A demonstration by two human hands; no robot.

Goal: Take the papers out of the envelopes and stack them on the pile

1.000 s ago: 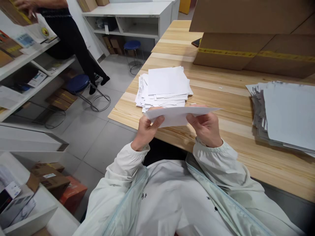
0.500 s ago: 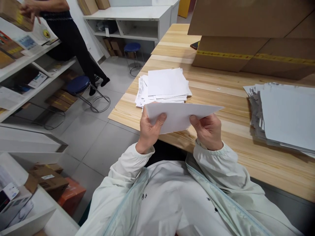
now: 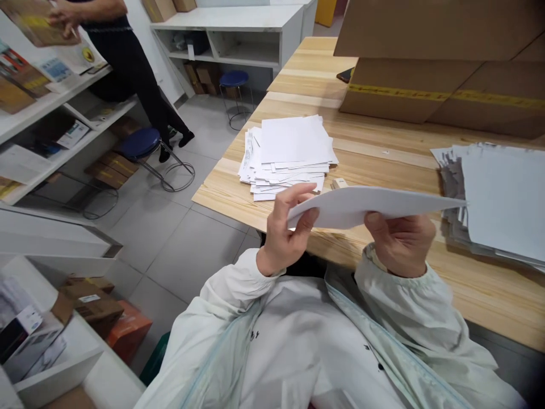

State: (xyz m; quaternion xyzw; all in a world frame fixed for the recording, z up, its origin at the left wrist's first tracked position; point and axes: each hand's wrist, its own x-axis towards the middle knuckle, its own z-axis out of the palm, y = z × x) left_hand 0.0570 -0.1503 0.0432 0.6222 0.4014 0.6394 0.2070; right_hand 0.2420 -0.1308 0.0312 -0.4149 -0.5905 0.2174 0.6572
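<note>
A white sheet of paper [image 3: 353, 205], possibly more than one layer, is held up over the near edge of the wooden table [image 3: 409, 133]. My left hand [image 3: 287, 230] pinches its left end between thumb and fingers. Along its lower edge toward the right, my right hand [image 3: 402, 238] grips it with the thumb on top. Beyond my left hand lies a loose stack of white papers [image 3: 293, 142]. To the right of my right hand sits a larger pile of sheets [image 3: 506, 193] with ragged edges. A small pale block [image 3: 339, 183] shows just behind the held paper.
Large cardboard boxes [image 3: 426, 91] stand at the table's back right, a dark phone-like object [image 3: 346, 75] beside them. At left, a person [image 3: 128, 62] holds a carton near white shelving. Blue stools [image 3: 140, 142] are on the floor; a white shelf unit with boxes [image 3: 91, 307] is at lower left.
Both hands have moved right with the paper, which now tilts flatter and reaches toward the right pile. The small pale block has come into view. The view has shifted slightly.
</note>
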